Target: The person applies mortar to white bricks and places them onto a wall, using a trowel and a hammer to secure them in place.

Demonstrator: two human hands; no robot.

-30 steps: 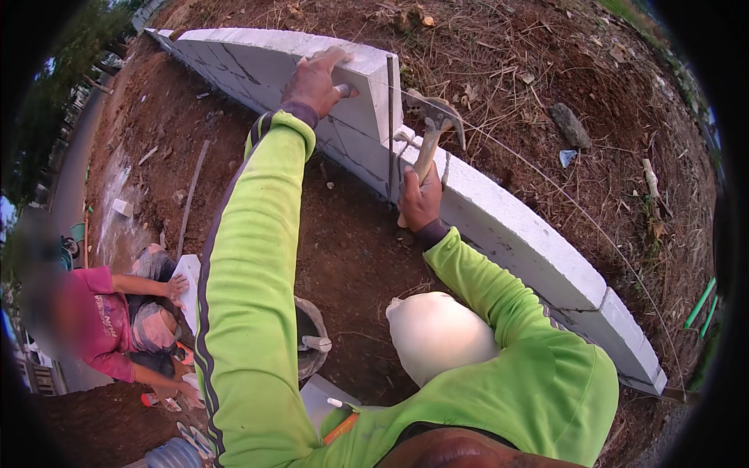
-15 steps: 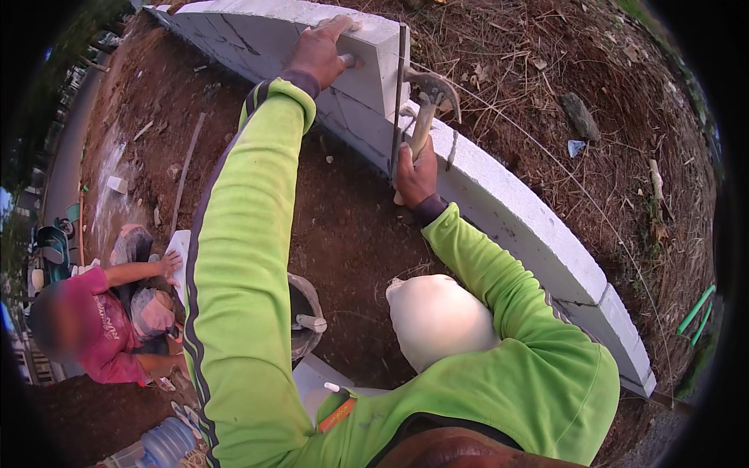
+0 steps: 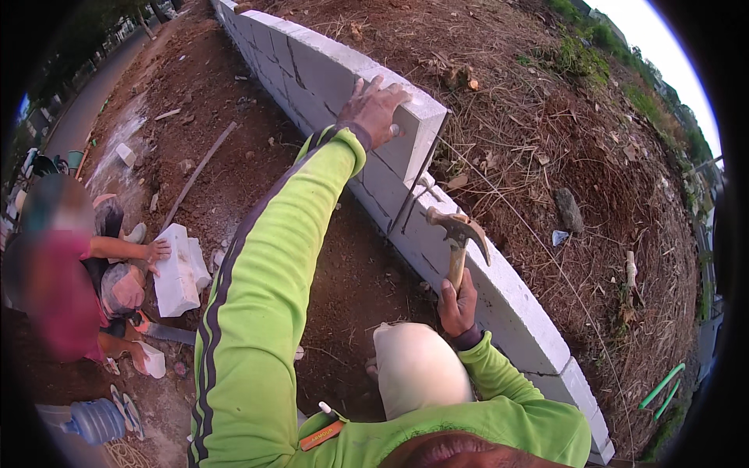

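Note:
My left hand (image 3: 374,115) lies on a white block (image 3: 428,125) in the wall's upper course, fingers spread over its top edge and thumb against its face. My right hand (image 3: 458,306) is closed round the wooden handle of a claw hammer (image 3: 457,234). The hammer's head is raised over the lower course (image 3: 499,292), apart from the upper block. A thin dark metal rod (image 3: 421,171) slants along the block's end, and a bent rod (image 3: 417,204) is beside it.
A taut string (image 3: 538,242) runs along the wall's far side over dry grass and soil. At left a co-worker in a pink shirt (image 3: 66,296) crouches with one hand on a white block (image 3: 178,273), a handsaw (image 3: 168,334) nearby. A water jug (image 3: 97,421) lies lower left.
My right hand has drawn the hammer back from the rod, toward me. My left hand stays on the upper block. The view has shifted, and more of the co-worker's block shows.

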